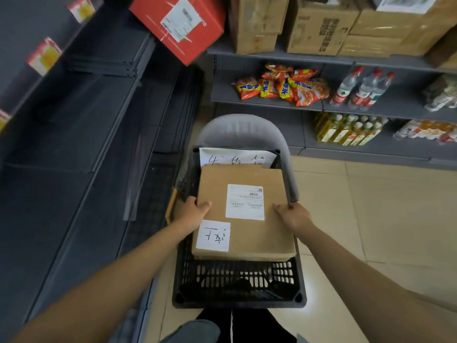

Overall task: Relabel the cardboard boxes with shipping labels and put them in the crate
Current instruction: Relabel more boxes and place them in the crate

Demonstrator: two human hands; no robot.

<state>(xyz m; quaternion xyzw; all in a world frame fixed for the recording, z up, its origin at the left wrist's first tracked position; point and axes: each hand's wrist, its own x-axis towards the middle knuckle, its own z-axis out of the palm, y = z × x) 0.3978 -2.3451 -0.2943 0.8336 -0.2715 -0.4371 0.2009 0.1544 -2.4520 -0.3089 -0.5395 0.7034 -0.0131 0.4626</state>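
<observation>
labelled cardboard box [243, 214] at frame centre is gripped at its sides by left hand [191, 210] and right hand [294, 217], over the black crate [237, 290]; setting it in remains.

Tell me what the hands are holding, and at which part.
Both hands hold the box over the crate. The left hand grips its left edge, the right hand its right edge, thumbs on top.

Bare forearms [138, 263] — black trousers [247, 325], white side-stripe.
</observation>
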